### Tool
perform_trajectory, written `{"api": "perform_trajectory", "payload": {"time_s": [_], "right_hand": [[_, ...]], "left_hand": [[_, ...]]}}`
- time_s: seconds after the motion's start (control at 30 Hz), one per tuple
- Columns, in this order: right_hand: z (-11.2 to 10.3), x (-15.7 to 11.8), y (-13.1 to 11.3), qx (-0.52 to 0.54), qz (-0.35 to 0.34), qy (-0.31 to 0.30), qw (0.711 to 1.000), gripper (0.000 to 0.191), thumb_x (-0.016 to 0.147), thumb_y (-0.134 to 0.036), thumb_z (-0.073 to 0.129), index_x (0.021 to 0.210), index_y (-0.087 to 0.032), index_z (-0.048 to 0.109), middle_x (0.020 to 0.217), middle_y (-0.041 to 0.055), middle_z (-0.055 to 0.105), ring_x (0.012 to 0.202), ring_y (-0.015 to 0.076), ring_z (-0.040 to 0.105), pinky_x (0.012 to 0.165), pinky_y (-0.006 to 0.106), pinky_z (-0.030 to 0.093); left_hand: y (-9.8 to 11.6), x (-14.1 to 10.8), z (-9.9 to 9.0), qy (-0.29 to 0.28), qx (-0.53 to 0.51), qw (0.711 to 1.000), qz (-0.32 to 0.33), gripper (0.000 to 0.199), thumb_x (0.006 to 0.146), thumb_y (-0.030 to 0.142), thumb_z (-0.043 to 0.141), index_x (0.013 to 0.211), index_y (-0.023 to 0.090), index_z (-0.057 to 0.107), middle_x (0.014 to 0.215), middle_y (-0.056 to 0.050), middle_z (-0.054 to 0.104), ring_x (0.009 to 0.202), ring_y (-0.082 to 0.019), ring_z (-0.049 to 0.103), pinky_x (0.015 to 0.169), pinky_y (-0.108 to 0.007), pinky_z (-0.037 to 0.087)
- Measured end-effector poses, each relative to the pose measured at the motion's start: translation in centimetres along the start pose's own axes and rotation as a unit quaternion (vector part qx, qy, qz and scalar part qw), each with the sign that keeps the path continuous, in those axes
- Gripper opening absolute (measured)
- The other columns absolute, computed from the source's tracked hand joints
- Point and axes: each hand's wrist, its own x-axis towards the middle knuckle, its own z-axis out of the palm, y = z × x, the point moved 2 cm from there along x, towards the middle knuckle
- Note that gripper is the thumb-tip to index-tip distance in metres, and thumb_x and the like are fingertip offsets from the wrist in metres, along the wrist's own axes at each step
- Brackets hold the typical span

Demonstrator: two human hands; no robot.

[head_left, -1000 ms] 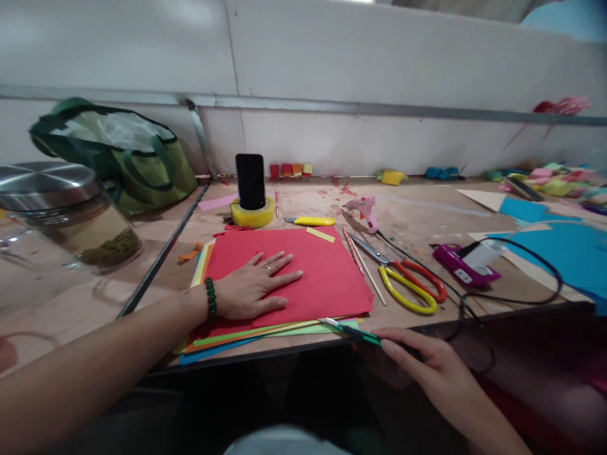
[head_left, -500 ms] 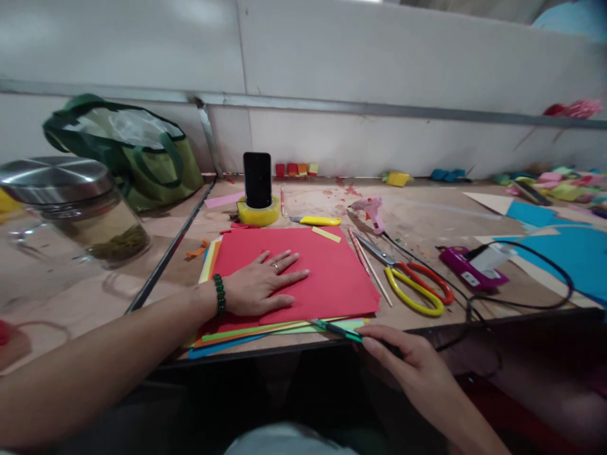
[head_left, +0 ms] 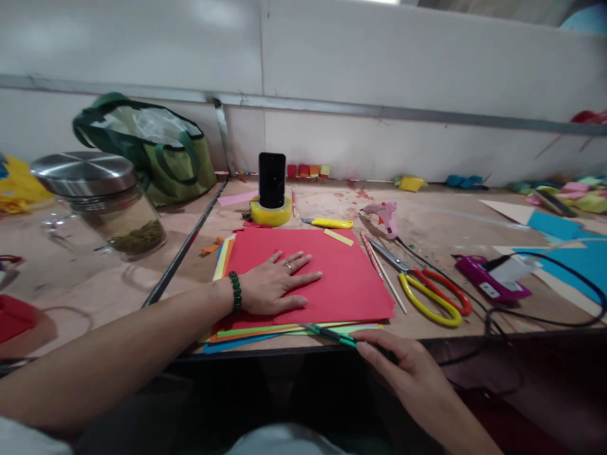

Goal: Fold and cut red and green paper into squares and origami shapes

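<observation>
A: What does the right hand (head_left: 410, 363) hold?

B: The grip is wrapped around a green cutter (head_left: 332, 335), whose tip lies at the near edge of the red paper (head_left: 344, 278); whether the two touch cannot be told.

A: And the left hand (head_left: 272, 289)?

B: Flat on the red paper, fingers spread, a bracelet (head_left: 235, 291) about the wrist.

A: Where is the red paper?

B: At the front of the bench (head_left: 436, 221), atop coloured sheets (head_left: 237, 332) jutting out at its left and near edges. A yellow strip (head_left: 338, 237) rests on its far right part.

A: What surrounds it?

B: Right, a stick (head_left: 391, 284), scissors (head_left: 403, 267) and a power strip (head_left: 496, 284); beyond, a yellow knife (head_left: 332, 223), a glue gun (head_left: 385, 217) and a phone (head_left: 272, 180) upright at a tape roll (head_left: 270, 216); left, a jar (head_left: 126, 218) and, behind it, a bag (head_left: 180, 167).
</observation>
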Motion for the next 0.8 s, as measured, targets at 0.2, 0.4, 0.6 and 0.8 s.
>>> {"api": "perform_trajectory", "payload": {"time_s": [0.2, 0.4, 0.6, 0.8], "right_hand": [[0.7, 0.3, -0.5, -0.013, -0.014, 0.0, 1.0, 0.028, 0.087, -0.043, 0.061, 0.103, -0.026, 0.076, 0.096, 0.0044, 0.076, 0.09, 0.0215, 0.07, 0.081, 0.027, 0.054], [0.7, 0.1, -0.1, -0.001, -0.009, -0.015, 1.0, 0.03, 0.087, -0.043, 0.06, 0.107, -0.025, 0.074, 0.098, 0.0053, 0.076, 0.088, 0.021, 0.07, 0.081, 0.028, 0.054], [1.4, 0.4, -1.0, -0.01, -0.035, -0.022, 0.999, 0.03, 0.089, -0.042, 0.058, 0.108, -0.025, 0.074, 0.097, 0.0049, 0.076, 0.089, 0.0209, 0.07, 0.081, 0.028, 0.054], [1.7, 0.4, -1.3, -0.01, -0.029, -0.021, 0.999, 0.03, 0.088, -0.042, 0.059, 0.106, -0.024, 0.075, 0.095, 0.005, 0.077, 0.088, 0.0214, 0.071, 0.08, 0.028, 0.055]], "left_hand": [[0.0, 0.0, 0.0, 0.006, -0.005, 1.0, 0.001, 0.065, 0.094, 0.062, 0.03, 0.151, 0.033, 0.02, 0.16, -0.011, 0.008, 0.147, -0.031, 0.009, 0.111, -0.063, 0.013], [0.1, 0.0, -0.1, 0.006, -0.016, 1.0, 0.001, 0.063, 0.095, 0.059, 0.033, 0.151, 0.031, 0.022, 0.16, -0.012, 0.009, 0.146, -0.033, 0.01, 0.11, -0.065, 0.012], [0.1, 0.0, 0.0, 0.009, -0.016, 1.0, -0.001, 0.062, 0.095, 0.057, 0.034, 0.151, 0.031, 0.022, 0.16, -0.012, 0.011, 0.146, -0.033, 0.01, 0.11, -0.065, 0.011], [0.1, 0.0, 0.0, 0.013, -0.018, 1.0, -0.002, 0.062, 0.095, 0.057, 0.035, 0.15, 0.031, 0.023, 0.16, -0.012, 0.011, 0.146, -0.033, 0.01, 0.111, -0.064, 0.012]]}}
